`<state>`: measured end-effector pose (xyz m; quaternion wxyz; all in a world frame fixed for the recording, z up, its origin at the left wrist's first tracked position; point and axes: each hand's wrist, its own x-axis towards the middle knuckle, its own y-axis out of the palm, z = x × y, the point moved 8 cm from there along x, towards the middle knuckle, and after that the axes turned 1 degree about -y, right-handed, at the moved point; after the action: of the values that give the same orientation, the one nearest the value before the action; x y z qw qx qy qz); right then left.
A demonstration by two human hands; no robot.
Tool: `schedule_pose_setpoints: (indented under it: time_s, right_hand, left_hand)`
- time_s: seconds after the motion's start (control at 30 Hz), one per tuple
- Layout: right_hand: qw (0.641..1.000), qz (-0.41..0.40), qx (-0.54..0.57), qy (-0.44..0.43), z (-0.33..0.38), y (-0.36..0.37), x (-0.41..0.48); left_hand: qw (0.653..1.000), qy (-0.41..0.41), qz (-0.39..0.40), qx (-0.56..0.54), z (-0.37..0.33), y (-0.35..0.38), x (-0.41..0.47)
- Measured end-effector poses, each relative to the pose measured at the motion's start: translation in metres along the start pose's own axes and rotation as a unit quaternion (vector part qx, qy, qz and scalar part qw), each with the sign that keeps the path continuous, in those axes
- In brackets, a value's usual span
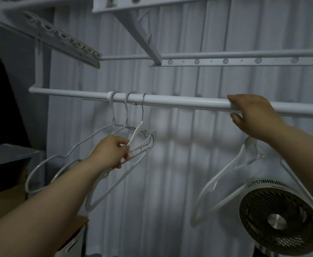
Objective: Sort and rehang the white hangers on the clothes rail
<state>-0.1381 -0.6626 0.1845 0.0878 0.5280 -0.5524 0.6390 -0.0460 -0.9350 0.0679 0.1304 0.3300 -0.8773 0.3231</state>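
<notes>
Pinching the bunched shoulders of three white hangers (136, 133), left hand (113, 151) likely groups them; hooks sit on clothes rail (170, 101), left stretch. Right hand (252, 112) clasps rail, thumb beneath, probably steadying. Lone hanger (226, 166) hangs below it.

Dim, greyish light was noted throughout. The rear was covered by a pale pleated curtain (189, 173). A perforated drying rack (244, 61) was mounted overhead. A round fan (280, 219) was set low at right; a grey shelf (7, 154) and a brown box (3, 203) were seen at left.
</notes>
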Motion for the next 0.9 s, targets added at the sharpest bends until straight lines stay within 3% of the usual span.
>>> schedule_pose_setpoints:
  time_s: [0.17, 0.33, 0.47, 0.6, 0.7, 0.9]
  right_hand:
    - [1.000, 0.001, -0.001, 0.001, 0.000, -0.001, 0.000]
    - [1.000, 0.002, 0.000, -0.001, -0.007, -0.004, -0.003]
    - [1.000, 0.002, -0.012, 0.013, -0.018, -0.010, -0.008]
    - [0.999, 0.020, -0.030, 0.034, -0.029, -0.012, -0.012]
    - [0.998, 0.039, -0.030, 0.042, -0.032, -0.010, -0.014]
    - [0.996, 0.055, -0.062, 0.035, -0.037, -0.004, -0.014]
  left_hand:
    - [0.998, 0.010, -0.005, 0.055, -0.001, -0.008, 0.001]
    - [0.978, 0.034, -0.085, 0.188, -0.028, -0.026, -0.012]
    - [0.975, 0.138, -0.118, 0.125, -0.072, -0.018, -0.040]
    - [0.979, 0.202, -0.038, 0.021, -0.112, 0.026, -0.076]
    - [0.979, 0.198, 0.038, -0.015, -0.126, 0.070, -0.094]
    - [0.974, 0.178, 0.138, 0.025, -0.145, 0.133, -0.106]
